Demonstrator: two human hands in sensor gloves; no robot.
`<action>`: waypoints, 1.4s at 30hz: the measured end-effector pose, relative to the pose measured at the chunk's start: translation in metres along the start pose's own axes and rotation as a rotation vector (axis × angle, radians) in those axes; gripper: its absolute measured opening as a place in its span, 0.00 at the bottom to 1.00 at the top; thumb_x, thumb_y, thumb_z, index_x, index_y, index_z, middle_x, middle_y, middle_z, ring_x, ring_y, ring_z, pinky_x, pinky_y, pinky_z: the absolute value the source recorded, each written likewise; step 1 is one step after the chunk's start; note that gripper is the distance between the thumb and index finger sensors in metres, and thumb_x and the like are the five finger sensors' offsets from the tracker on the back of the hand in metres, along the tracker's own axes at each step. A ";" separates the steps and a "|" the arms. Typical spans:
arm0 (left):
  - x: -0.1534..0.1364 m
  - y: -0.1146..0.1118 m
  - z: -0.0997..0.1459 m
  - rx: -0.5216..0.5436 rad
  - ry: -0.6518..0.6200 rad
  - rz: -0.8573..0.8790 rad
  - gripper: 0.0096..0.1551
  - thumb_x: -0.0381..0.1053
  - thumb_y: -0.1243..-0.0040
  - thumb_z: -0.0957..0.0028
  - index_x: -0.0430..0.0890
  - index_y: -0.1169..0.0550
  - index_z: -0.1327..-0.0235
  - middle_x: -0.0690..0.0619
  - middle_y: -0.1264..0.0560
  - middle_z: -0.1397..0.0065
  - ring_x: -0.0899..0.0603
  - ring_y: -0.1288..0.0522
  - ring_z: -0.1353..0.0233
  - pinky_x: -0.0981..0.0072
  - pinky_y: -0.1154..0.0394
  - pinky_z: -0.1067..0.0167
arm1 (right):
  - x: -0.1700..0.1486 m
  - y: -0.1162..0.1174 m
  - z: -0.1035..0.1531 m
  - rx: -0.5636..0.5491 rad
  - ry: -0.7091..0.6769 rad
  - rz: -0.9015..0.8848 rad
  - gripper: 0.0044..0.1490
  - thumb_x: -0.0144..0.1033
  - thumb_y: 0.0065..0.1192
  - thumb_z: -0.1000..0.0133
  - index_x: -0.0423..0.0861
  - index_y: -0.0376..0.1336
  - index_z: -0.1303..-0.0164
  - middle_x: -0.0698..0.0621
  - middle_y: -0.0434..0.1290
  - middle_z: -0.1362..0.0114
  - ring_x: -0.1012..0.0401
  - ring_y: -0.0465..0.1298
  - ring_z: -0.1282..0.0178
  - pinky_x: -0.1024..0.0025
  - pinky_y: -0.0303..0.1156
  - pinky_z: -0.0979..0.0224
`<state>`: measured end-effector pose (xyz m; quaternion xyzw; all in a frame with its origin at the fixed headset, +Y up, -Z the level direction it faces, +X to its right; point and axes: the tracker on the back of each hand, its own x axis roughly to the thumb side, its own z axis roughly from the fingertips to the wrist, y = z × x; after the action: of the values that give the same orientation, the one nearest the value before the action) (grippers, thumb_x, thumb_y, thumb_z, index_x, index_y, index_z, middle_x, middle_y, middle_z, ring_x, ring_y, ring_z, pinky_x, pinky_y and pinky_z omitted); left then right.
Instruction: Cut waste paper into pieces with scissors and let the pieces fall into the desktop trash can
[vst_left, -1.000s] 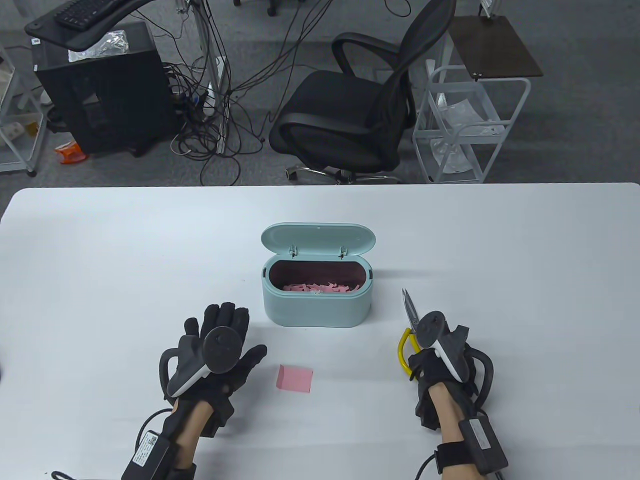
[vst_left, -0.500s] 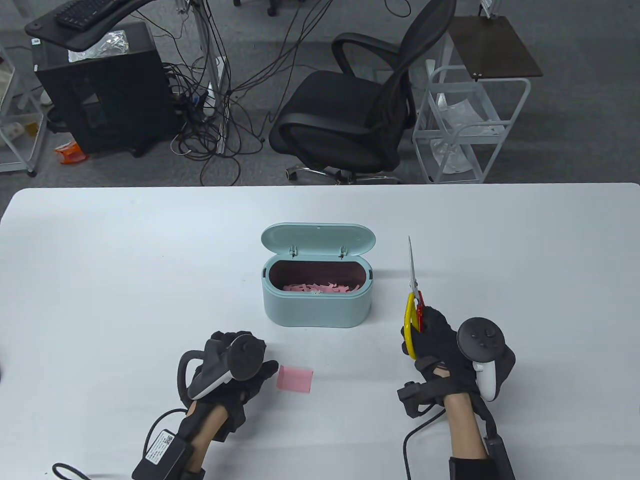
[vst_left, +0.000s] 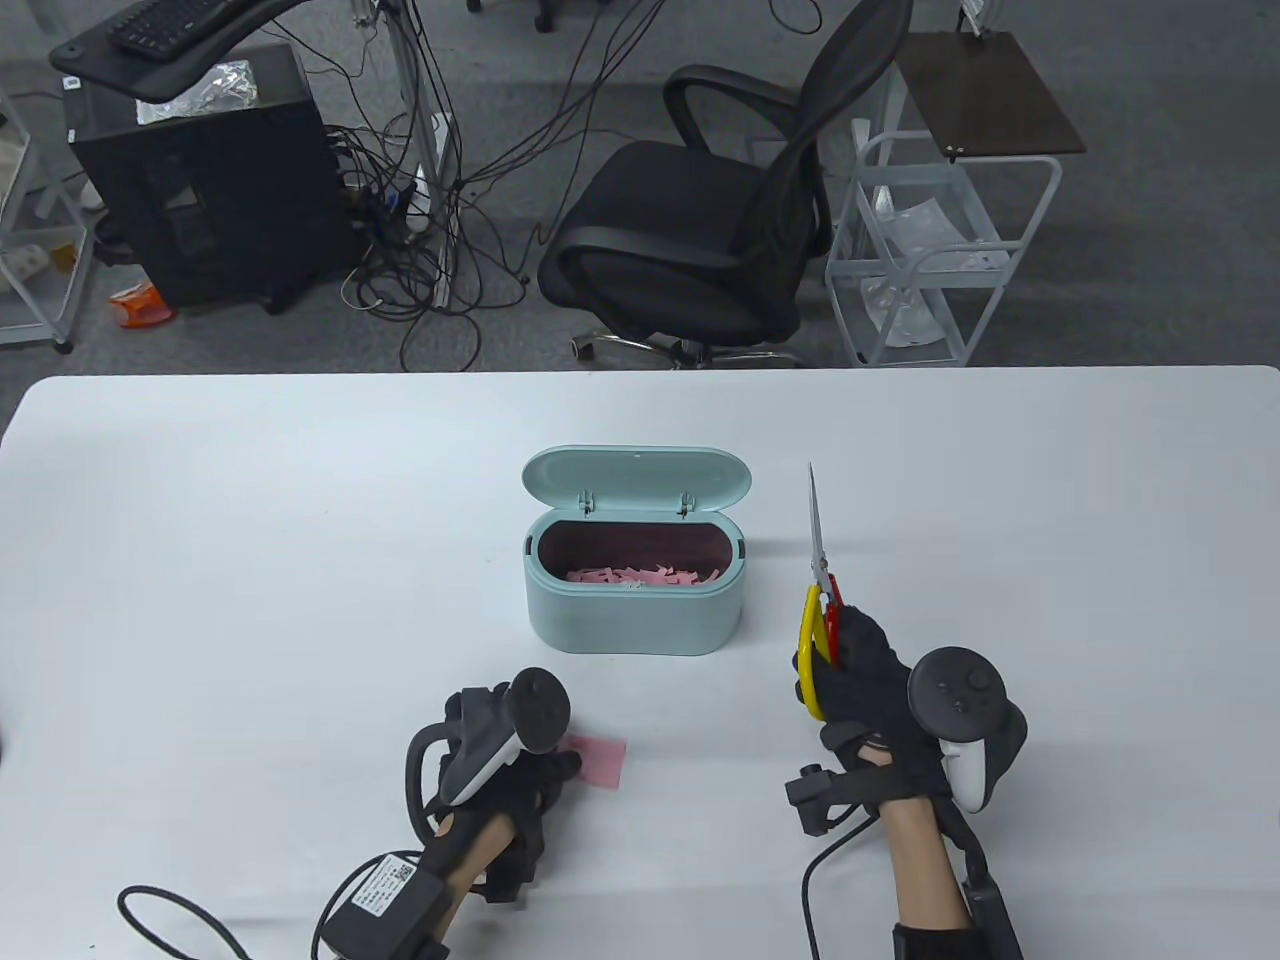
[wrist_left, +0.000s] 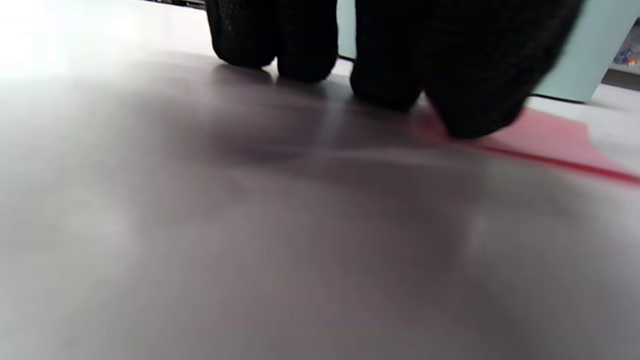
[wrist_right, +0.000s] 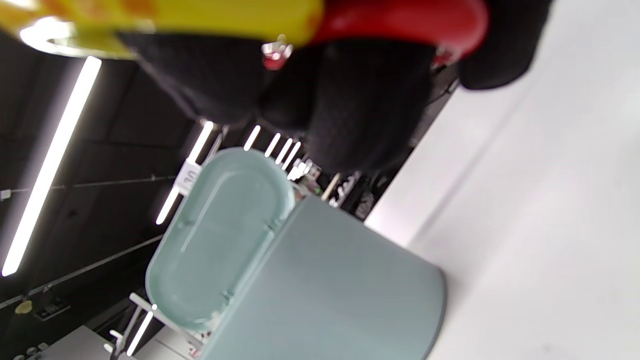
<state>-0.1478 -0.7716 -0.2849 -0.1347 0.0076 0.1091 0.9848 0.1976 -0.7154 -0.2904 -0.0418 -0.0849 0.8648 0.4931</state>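
Note:
A pink paper sheet (vst_left: 603, 759) lies flat on the white table (vst_left: 250, 560) in front of the mint trash can (vst_left: 632, 605), whose lid (vst_left: 637, 477) stands open over several pink scraps (vst_left: 645, 576). My left hand (vst_left: 560, 768) is down on the table with its fingertips (wrist_left: 475, 100) touching the left edge of the pink paper sheet (wrist_left: 545, 140); no pinch shows. Right of the can, my right hand (vst_left: 850, 662) grips the scissors (vst_left: 818, 540) by their yellow handle (wrist_right: 175, 15) and red handle (wrist_right: 400, 20). The blades are together and point away from me.
The trash can (wrist_right: 325, 295) and its raised lid (wrist_right: 220, 235) fill the right wrist view, close to the scissors hand. Beyond the table's far edge stand a black office chair (vst_left: 720, 220), a white cart (vst_left: 940, 250) and a black cabinet (vst_left: 200, 170) with cables.
My left hand has slid right and down from beside the can onto the paper's left edge. My right hand has lifted the scissors off the table and turned them upright, then shifted slightly left.

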 end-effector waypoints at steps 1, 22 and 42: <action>0.000 0.000 0.000 -0.004 -0.004 0.012 0.23 0.58 0.27 0.58 0.54 0.16 0.50 0.49 0.29 0.27 0.33 0.34 0.24 0.30 0.47 0.25 | 0.000 0.000 0.000 0.000 0.000 -0.002 0.46 0.48 0.69 0.55 0.34 0.58 0.34 0.54 0.80 0.48 0.59 0.86 0.60 0.44 0.72 0.32; -0.017 0.062 0.010 0.236 -0.241 0.697 0.22 0.51 0.27 0.59 0.49 0.16 0.51 0.55 0.12 0.51 0.43 0.14 0.45 0.44 0.27 0.33 | -0.001 0.007 -0.002 0.049 -0.025 -0.057 0.46 0.48 0.68 0.55 0.34 0.57 0.33 0.54 0.79 0.48 0.59 0.86 0.59 0.44 0.73 0.32; 0.022 0.092 -0.053 0.520 -0.100 0.874 0.21 0.52 0.27 0.59 0.49 0.15 0.52 0.56 0.12 0.50 0.44 0.14 0.44 0.28 0.43 0.28 | 0.029 0.055 -0.002 0.219 -0.062 -0.398 0.47 0.45 0.69 0.54 0.41 0.53 0.30 0.55 0.76 0.43 0.60 0.83 0.55 0.46 0.75 0.32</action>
<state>-0.1452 -0.6942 -0.3614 0.1357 0.0428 0.5117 0.8473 0.1366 -0.7174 -0.3027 0.0562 -0.0122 0.7553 0.6528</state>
